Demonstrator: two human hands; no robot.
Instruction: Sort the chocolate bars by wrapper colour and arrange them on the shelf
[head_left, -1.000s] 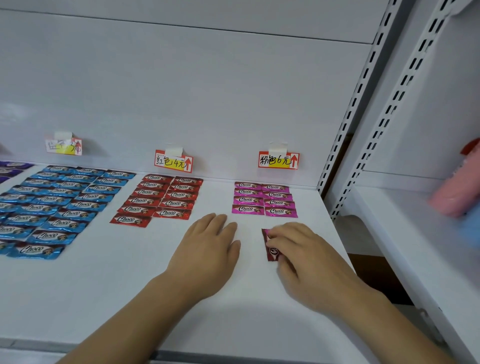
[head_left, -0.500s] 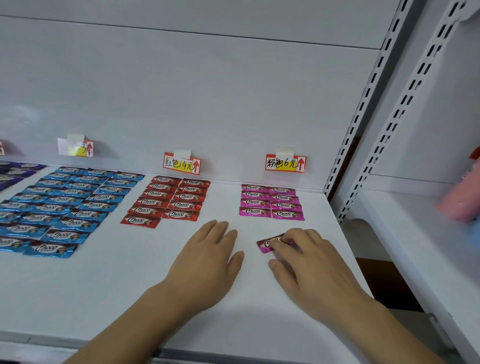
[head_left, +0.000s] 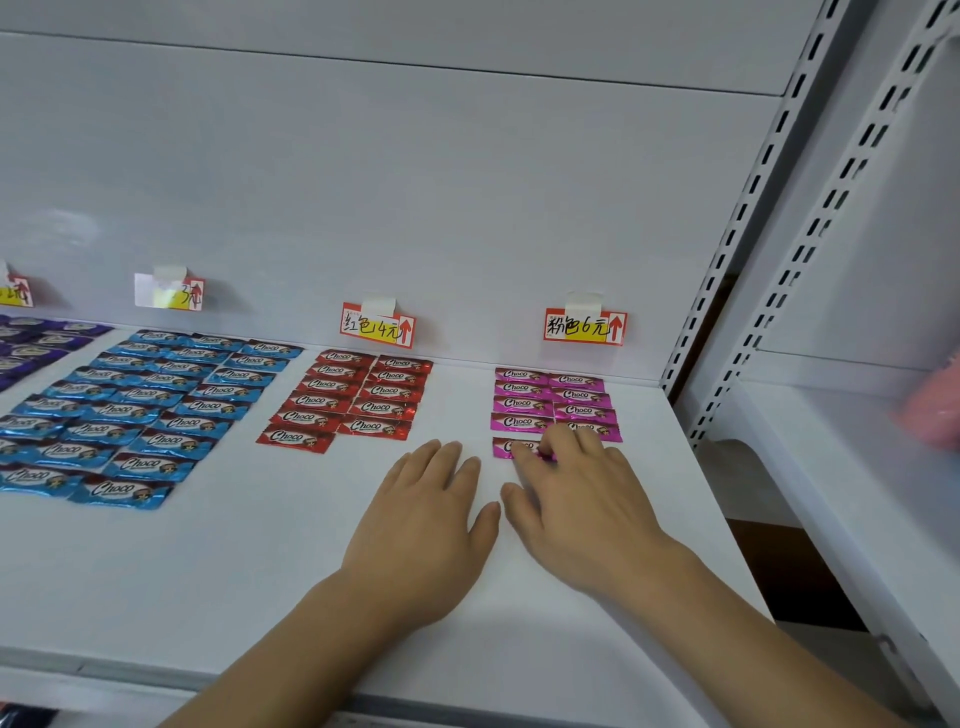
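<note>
Chocolate bars lie sorted on the white shelf (head_left: 249, 582): purple bars (head_left: 36, 343) at far left, then blue bars (head_left: 150, 410), red bars (head_left: 358, 400) and pink bars (head_left: 550, 400). One more pink bar (head_left: 511, 447) lies flat at the front left of the pink group. The fingertips of my right hand (head_left: 576, 499) rest on its right end and hide it, with the thumb held apart from the bar. Just left of it, my left hand (head_left: 426, 525) lies flat on the shelf with straight fingers, holding nothing.
Price tags are taped to the back wall, a red-group tag (head_left: 377, 325) and a pink-group tag (head_left: 585, 326). Perforated uprights (head_left: 737, 228) bound the shelf on the right. A blurred pink object (head_left: 935, 410) sits on the neighbouring shelf.
My right hand turned the pink bar from upright to level and slid it forward to the front of the pink group. My left hand stayed flat on the shelf.
</note>
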